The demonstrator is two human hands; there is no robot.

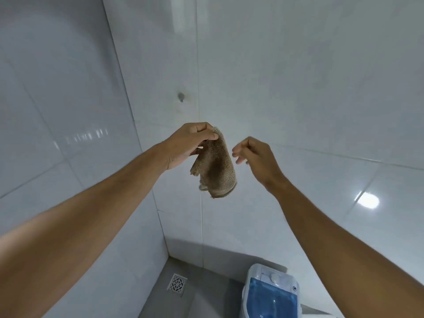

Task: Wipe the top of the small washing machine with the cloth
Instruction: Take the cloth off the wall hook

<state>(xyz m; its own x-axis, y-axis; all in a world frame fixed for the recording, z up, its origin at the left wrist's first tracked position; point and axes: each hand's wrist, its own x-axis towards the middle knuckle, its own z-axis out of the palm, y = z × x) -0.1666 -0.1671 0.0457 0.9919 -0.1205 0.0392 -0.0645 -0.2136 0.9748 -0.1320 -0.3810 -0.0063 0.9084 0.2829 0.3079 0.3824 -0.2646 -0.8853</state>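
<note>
Over at nine o'clock, nothing but glossy white wall tiles (57,111), and low at seven o'clock a square metal floor drain (177,284) set in the grey floor. Moving in, the person's left hand (188,145) is raised near the centre of view, thumb and fingers closed in a pinch on the top corner of a small brown ribbed cloth (215,166), which hangs limp below the pinch, folded over on itself with a frayed lower edge. It looks light and soft, the sort of thing that will bunch and fold rather than hold a shape, so a corner pinch lets it dangle; for wiping, a fuller grip with the cloth spread flat under the palm would likely serve better. Just at three o'clock of the cloth, the right hand (254,157) hovers with fingers loosely curled and half open, holding nothing, close to the fabric but not touching it. Down at five o'clock sits the small white washing machine with a translucent blue lid (273,292), well below both hands, its top untouched by the cloth.
</note>
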